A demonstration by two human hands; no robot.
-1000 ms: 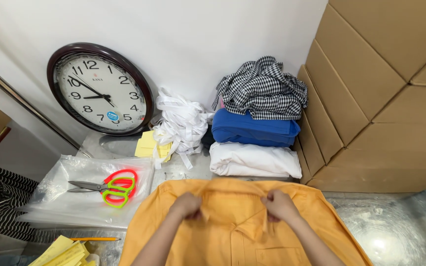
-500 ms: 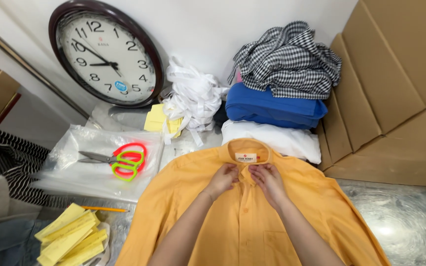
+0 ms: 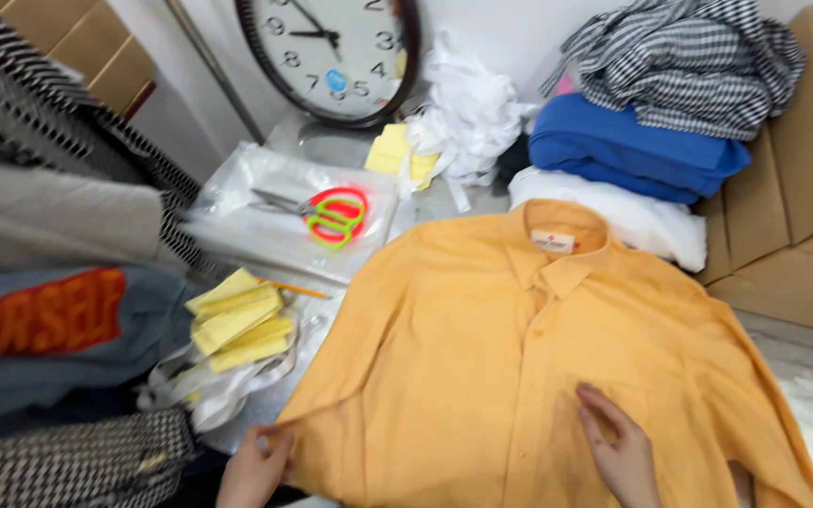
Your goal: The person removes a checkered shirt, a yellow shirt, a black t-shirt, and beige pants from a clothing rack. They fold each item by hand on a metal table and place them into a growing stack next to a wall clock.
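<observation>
On table | soft orange shirt [image 3: 482, 357] | left hand [image 3: 254, 468] fingers pinch hem | right hand [image 3: 621, 450] flat, open

This looks like a garment packing or stock room. An orange shirt [image 3: 538, 348] lies spread on a tabletop [image 3: 802, 376] crowded with folded clothes [image 3: 632, 150], clear plastic bags [image 3: 275, 207], scissors [image 3: 331, 214] and yellow paper slips [image 3: 237, 320], with cardboard cartons [image 3: 802, 179] stacked beside it and a wall clock [image 3: 341, 52] leaning behind.
</observation>
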